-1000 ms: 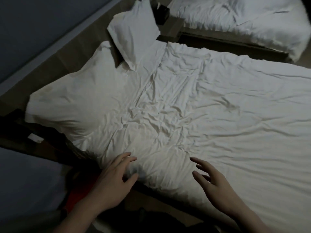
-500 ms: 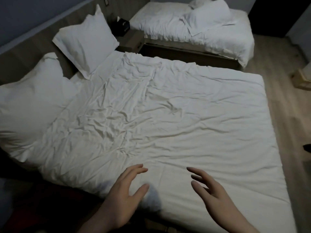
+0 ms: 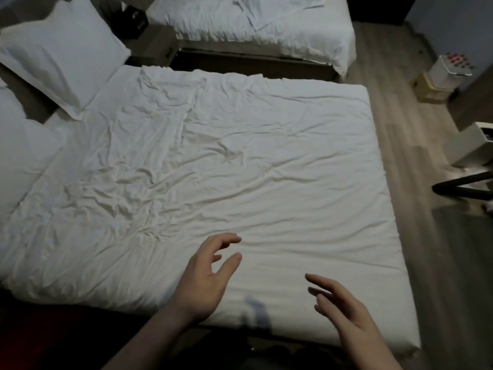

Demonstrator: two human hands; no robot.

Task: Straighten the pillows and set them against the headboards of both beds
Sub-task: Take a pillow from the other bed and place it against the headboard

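White pillows: two on the near bed, at its left end. The farther pillow [image 3: 60, 53] leans tilted against the wooden headboard [image 3: 24, 96]; the nearer pillow [image 3: 20, 153] lies at the left edge, partly cut off by the frame, and its lean cannot be told.
Near bed [image 3: 240, 166]: covered by a wrinkled white duvet, creased most toward the pillow end.
Far bed [image 3: 266, 25]: white bedding, rumpled; a folded shape on it may be a pillow, too unclear to tell.
Left hand [image 3: 205, 279]: over the near edge of the duvet, fingers loosely spread and a little curled, holding nothing; whether it touches the cloth cannot be told.
Right hand [image 3: 344, 313]: just beside it to the right, fingers straight and relaxed, holding nothing.
Nightstand [image 3: 157, 41]: wooden, between the two beds, with a dark box [image 3: 130, 21] on top.
Floor [image 3: 426, 209]: wood planks along the foot of the beds.
Far right: a white container [image 3: 450, 68] on a cardboard box [image 3: 429, 86].
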